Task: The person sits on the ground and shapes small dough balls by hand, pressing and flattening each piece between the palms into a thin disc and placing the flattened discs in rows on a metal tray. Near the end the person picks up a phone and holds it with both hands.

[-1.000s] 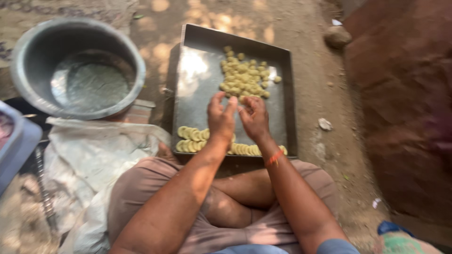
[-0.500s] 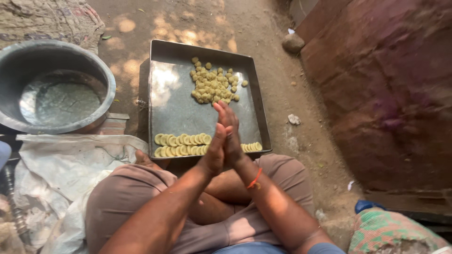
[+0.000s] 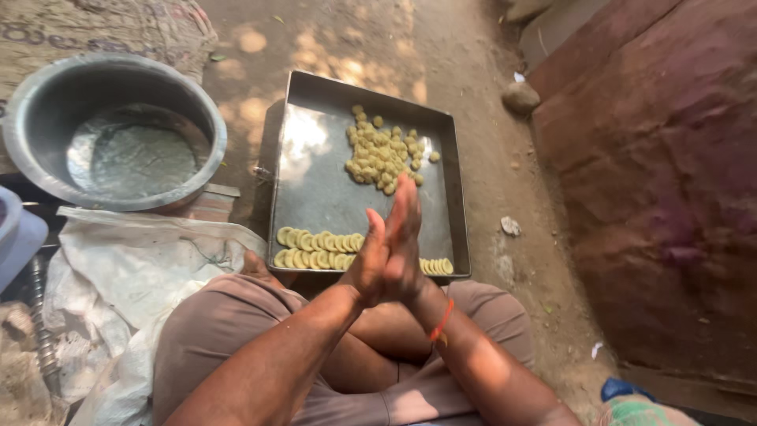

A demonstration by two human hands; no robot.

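Ground first, bare packed dirt running out past everything, with a reddish slab to the right. Next down in size, the big metal basin at upper left, nothing but a wet shine in its bottom, and a white sack spread just below it. Then the square metal tray straight ahead on the ground, carrying a loose heap of small yellowish dough balls toward its far right and a neat overlapping row of flattened discs along the near edge. And now the action: left hand and right hand pressed flat together, palm to palm, fingers straight and closed against each other, raised above the near edge of the tray over the folded knees. Whether a piece of dough sits between the palms, I cannot tell; nothing shows at the edges. These pieces look soft, light and easily dented, probably a little tacky, so a gentle pinch at the rim of a disc or a light cradle under a ball seems the safest hold.
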